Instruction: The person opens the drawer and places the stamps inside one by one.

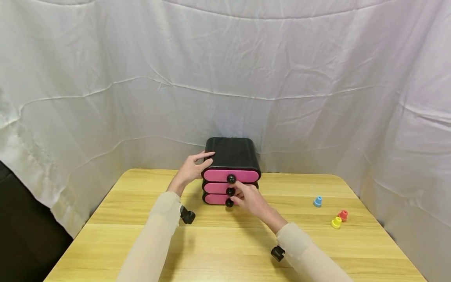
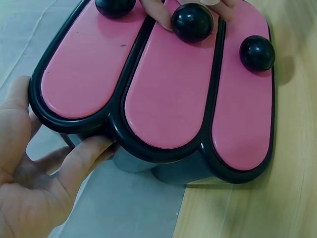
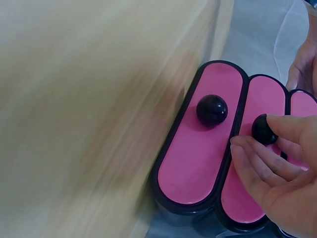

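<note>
A small black drawer box with three pink drawer fronts stands at the far middle of the wooden table. Each front carries a round black knob. My left hand wraps the box's upper left corner; in the left wrist view its thumb and fingers lie on either side of that corner. My right hand pinches the middle drawer's knob. The right wrist view shows its fingertips curled around that knob. All three drawers look closed.
Three small pegs lie on the table's right side: a blue peg, a red peg and a yellow peg. White cloth hangs behind and around the table. The table's edge drops off at left.
</note>
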